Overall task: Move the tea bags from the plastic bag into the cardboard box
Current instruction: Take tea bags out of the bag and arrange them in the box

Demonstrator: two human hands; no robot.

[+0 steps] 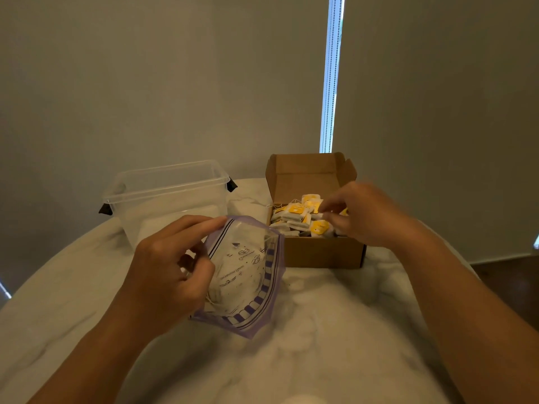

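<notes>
On the white marbled counter point(320, 330), a zip-top plastic bag point(248, 275) with purple stripes is held up by the left hand point(169, 266), whose fingers and thumb are clamped on the edge of its open mouth; pale contents and a bit of string are seen through the film near its bottom. Just behind and to the right, an open cardboard box point(320, 253) is filled with yellow-tagged tea bags point(297, 217), its lid flap stood upright; the right hand point(364, 217) is lowered over them with fingers bent, blurred, so whether a tea bag is pinched cannot be told. Left of the box, a clear plastic tub point(166, 196) with black latches is set.
</notes>
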